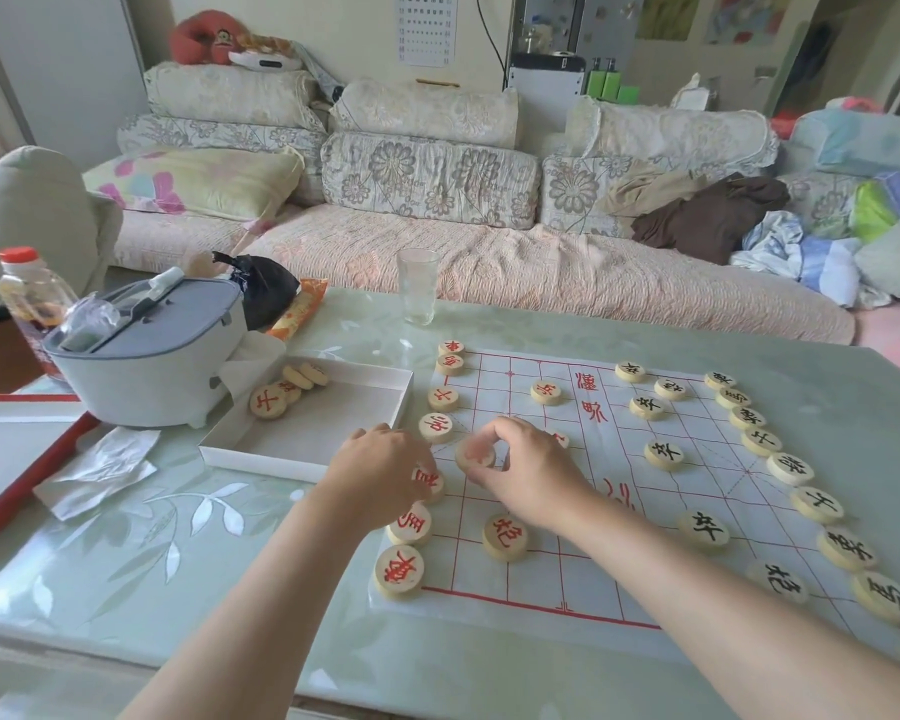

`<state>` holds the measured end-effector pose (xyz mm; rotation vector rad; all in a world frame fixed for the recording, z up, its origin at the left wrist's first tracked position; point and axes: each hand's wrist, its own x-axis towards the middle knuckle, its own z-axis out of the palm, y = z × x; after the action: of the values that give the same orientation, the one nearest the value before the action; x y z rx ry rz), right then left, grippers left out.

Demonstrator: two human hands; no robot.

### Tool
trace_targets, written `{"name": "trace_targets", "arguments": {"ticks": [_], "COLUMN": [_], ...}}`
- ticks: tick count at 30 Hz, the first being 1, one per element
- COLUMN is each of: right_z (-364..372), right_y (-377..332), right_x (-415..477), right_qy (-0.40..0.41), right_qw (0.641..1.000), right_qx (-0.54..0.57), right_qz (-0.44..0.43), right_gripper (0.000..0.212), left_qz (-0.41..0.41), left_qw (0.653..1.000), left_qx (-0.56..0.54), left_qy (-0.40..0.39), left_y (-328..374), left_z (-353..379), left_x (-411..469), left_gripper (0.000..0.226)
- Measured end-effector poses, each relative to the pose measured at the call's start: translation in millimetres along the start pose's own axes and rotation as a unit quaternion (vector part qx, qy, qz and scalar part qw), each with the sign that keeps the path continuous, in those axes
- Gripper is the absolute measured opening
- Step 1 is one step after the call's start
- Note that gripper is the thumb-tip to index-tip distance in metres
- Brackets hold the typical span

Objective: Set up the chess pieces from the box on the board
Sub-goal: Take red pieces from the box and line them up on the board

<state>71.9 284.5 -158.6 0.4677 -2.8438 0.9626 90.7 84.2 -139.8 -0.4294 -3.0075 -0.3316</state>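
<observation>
A: Pinching a round piece [475,454] in its fingertips, the right hand [528,472] hovers over the board [588,574], probably so the piece drops cleanly.

B: And the left hand [380,472]?

A: Curled on a red piece [430,483] in the edge row, likely nudging it straight.

B: The box [333,407]?

A: Beyond the left hand; a few pieces [287,389] remain inside.

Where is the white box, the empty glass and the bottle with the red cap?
white box [333,407], head view, bare floor inside.
empty glass [418,288], head view, middle of its side.
bottle [32,298], head view, clear body below the cap.
</observation>
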Motion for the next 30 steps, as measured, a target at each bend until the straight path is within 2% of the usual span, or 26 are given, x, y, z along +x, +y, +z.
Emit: {"name": "trace_targets", "arguments": {"ticks": [7, 10, 16, 19, 22, 30], "right_z": [7.0, 2.1, -2.0, -0.2, 5.2, 35.7], "right_y": [-2.8, -4.8, -3.6, -2.6, 0.4, 3.2], "right_x": [6.2, 23.7, 82.6, 111.1, 135.3, 164.8], "right_qy": [0.012, 0.033, 0.066, 0.066, 0.055, 0.042], "right_qw": [1.000, 0.999, 0.995, 0.993, 0.992, 0.989], "right_qx": [-0.003, 0.012, 0.006, -0.001, -0.007, -0.036], "right_qz": [0.018, 0.035, 0.077, 0.095, 0.111, 0.139], "right_gripper": [0.021, 0.023, 0.026, 0.026, 0.024, 0.023], "left_qz": [-0.005, -0.017, -0.010, -0.011, -0.033, -0.039], "left_qw": [1.000, 0.999, 0.999, 0.999, 0.999, 0.998], "left_qx": [-0.008, -0.040, 0.000, 0.031, 0.015, -0.038], "left_qy": [-0.016, 0.010, 0.054, 0.019, -0.026, -0.036], "left_y": [-3.5, -7.9, -12.5, -9.9, -14.4, -21.3], "left_z": [-3.3, -9.2, -8.1, 3.0, 7.7, 8.1], "left_x": [2.5, 11.4, 41.4, 48.8, 53.5, 55.9], "left_gripper": [0.022, 0.025, 0.033, 0.037, 0.039, 0.037]}}
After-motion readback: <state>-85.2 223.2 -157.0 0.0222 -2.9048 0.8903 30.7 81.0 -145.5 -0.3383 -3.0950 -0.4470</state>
